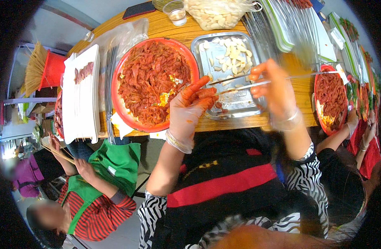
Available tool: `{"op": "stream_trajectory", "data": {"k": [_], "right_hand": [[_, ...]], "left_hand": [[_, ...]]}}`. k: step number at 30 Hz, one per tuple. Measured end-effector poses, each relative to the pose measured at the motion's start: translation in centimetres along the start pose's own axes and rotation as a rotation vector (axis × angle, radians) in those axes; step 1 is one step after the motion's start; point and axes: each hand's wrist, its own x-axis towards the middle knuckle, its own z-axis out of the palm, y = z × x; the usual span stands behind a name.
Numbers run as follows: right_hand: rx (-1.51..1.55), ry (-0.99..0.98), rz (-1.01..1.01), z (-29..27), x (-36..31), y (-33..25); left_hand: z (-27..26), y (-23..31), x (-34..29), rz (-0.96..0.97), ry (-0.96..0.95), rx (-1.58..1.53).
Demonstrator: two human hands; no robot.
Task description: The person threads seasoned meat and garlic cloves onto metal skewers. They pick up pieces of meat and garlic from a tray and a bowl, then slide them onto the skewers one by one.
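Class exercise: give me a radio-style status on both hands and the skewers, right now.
Left hand, clear glove, pinches thin metal skewers. Right hand, gloved, blurred, grips them further along. Skewers above the metal tray of pale garlic cloves. Red bowl of marinated meat strips alongside.

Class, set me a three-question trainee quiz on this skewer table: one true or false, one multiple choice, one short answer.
1. True or false: the left hand wears a thin glove smeared with red sauce.
2. What lies in the metal tray? A) garlic cloves B) boiled eggs C) bread rolls
3. What does the right hand hold?

Key
1. True.
2. A, garlic cloves.
3. Thin metal skewers, pointing towards the left hand beside the red bowl of marinated meat.
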Motion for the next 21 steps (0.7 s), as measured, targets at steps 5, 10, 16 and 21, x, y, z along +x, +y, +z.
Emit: {"op": "stream_trajectory", "data": {"k": [5,10,16,21], "right_hand": [[-0.038,-0.045,-0.035,-0.1,0.2,0.6],[-0.009,0.008,-0.058,0.4,-0.1,1.0],[0.046,0.025,-0.088,0.4,0.2,1.7],[0.061,0.010,-0.120,0.6,0.1,1.6]], "left_hand": [[-0.3,-0.4,0.0,0.030,-0.036,0.037],[-0.6,-0.6,0.2,0.007,-0.015,0.031],[-1.0,-1.0,0.4,0.044,0.024,0.120],[-0.8,-0.8,0.2,-0.001,0.012,0.099]]}}
